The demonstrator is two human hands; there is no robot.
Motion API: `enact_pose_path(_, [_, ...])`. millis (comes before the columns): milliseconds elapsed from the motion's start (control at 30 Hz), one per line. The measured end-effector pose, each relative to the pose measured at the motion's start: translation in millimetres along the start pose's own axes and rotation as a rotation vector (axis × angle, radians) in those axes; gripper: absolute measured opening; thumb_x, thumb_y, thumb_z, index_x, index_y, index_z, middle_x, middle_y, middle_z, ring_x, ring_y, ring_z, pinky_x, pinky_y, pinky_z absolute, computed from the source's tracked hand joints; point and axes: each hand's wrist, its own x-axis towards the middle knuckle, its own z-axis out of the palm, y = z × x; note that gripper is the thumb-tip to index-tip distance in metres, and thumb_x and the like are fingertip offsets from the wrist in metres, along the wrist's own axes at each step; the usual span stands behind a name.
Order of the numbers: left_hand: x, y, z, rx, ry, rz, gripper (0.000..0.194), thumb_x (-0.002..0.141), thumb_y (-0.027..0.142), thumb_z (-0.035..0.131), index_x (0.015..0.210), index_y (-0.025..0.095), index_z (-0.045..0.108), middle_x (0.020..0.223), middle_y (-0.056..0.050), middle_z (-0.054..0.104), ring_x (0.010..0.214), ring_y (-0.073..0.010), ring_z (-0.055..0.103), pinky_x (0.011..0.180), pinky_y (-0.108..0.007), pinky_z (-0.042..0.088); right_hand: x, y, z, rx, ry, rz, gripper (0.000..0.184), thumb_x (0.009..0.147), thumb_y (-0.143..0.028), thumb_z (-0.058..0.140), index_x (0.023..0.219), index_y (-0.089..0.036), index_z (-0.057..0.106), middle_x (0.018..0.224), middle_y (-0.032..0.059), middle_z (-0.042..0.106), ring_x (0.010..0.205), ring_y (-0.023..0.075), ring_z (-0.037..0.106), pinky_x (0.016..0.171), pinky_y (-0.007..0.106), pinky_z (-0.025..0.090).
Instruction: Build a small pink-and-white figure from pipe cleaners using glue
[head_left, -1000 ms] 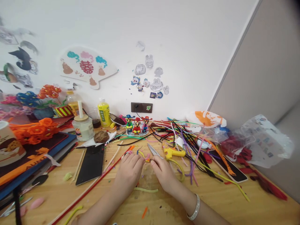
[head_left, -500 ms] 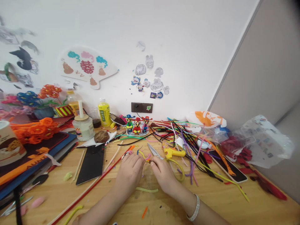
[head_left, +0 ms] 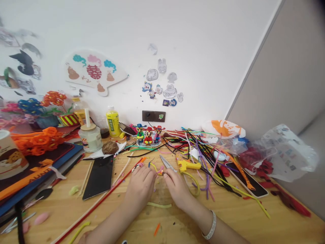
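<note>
My left hand point(head_left: 141, 181) is closed around a small colourful pipe-cleaner figure point(head_left: 137, 167). Pink and black bits stick out past the knuckles, and yellow and pink bits show between the two hands. Most of the figure is hidden by the fingers. Thumb and fingertips of my right hand point(head_left: 177, 189) pinch together at the figure's orange end, beside the left fingertips. Just beyond the right hand lie scissors point(head_left: 167, 163) with their blades pointing away to the left. A yellow glue gun point(head_left: 188, 165) rests to the right of them.
Three finished figures point(head_left: 148, 136) stand on a small plate at the back. Loose pipe cleaners point(head_left: 203, 159) heap up at the back right, near a phone point(head_left: 257, 189). On the left are a black tablet point(head_left: 98, 178), a candle jar point(head_left: 90, 139) and a yellow bottle point(head_left: 113, 122).
Almost nothing differs. My right fingertips have shifted very slightly against the figure, while my left hand keeps its hold in the same place.
</note>
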Motion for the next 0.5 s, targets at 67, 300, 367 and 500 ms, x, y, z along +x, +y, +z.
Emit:
enact_pose_path(67, [0.8,0.2,-1.0,0.006,0.01,0.002,0.021,0.085,0.013,0.04,0.07,0.017,0.054,0.063,-0.003,0.059,0.064,-0.0155,0.054,0.069,-0.032,0.044,1.5,1.7,-0.6,-0.007,0.037,0.021,0.022,0.086,-0.031,0.037,0.074,-0.021,0.053,0.07,0.0012,0.057,0.067,0.0165,0.051,0.059,0.026,0.034])
enact_pose_path(300, [1.2,-1.2,-1.3,-0.035,0.04,-0.034,0.017,0.084,0.013,0.042,0.073,0.016,0.054,0.068,-0.004,0.06,0.068,-0.0164,0.054,0.069,-0.032,0.043,6.7,12.2,-5.8,-0.362,0.133,0.092,0.017,0.081,-0.035,0.049,0.084,-0.019,0.053,0.08,0.0056,0.058,0.077,0.022,0.052,0.063,0.029,0.034])
enact_pose_path(367, [0.3,-2.0,0.0,-0.051,0.041,-0.051,0.015,0.083,0.014,0.043,0.074,0.016,0.055,0.069,-0.004,0.06,0.071,-0.0171,0.054,0.07,-0.032,0.043,6.8,15.5,-4.5,-0.51,0.11,0.044,0.013,0.076,-0.031,0.057,0.082,-0.019,0.055,0.083,0.0067,0.057,0.082,0.0243,0.05,0.068,0.031,0.035])
enact_pose_path(500, [-0.6,-3.5,1.4,-0.059,0.01,-0.07,0.016,0.084,0.016,0.043,0.075,0.016,0.056,0.068,-0.004,0.058,0.071,-0.0175,0.054,0.068,-0.031,0.041,8.6,18.6,-3.3,-0.568,0.114,-0.027,0.005,0.075,-0.024,0.057,0.079,-0.021,0.058,0.087,0.0061,0.057,0.088,0.0244,0.048,0.077,0.034,0.034])
